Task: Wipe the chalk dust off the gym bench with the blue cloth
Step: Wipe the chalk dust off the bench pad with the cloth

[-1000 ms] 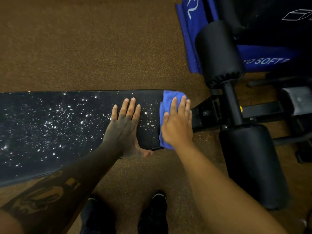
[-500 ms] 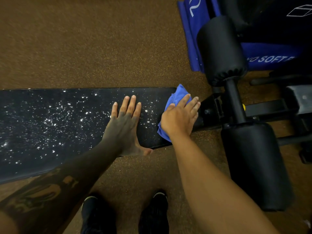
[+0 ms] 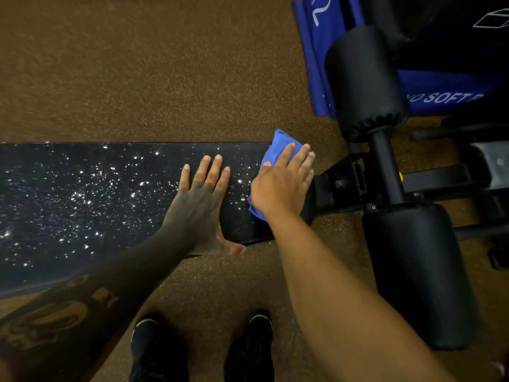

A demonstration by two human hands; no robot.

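Observation:
The black gym bench [image 3: 82,166] runs from the left edge to the middle of the view, speckled with white chalk dust [image 3: 91,197]. My left hand [image 3: 202,199] lies flat on the pad with fingers spread, thumb over the near edge. My right hand [image 3: 282,186] presses flat on the blue cloth [image 3: 278,140] at the bench's right end. The cloth sticks out past my fingertips at the far edge and below my wrist; most of it is hidden under my palm.
Two black foam roller pads [image 3: 363,81] [image 3: 418,271] on a black metal frame [image 3: 385,172] stand right of the bench end. A blue mat with white lettering [image 3: 319,51] lies at the upper right. Brown speckled floor [image 3: 151,64] surrounds the bench; my black shoes [image 3: 203,348] are below.
My right hand has turned and slid with the cloth toward the far right corner of the bench. My left hand has stayed flat in place.

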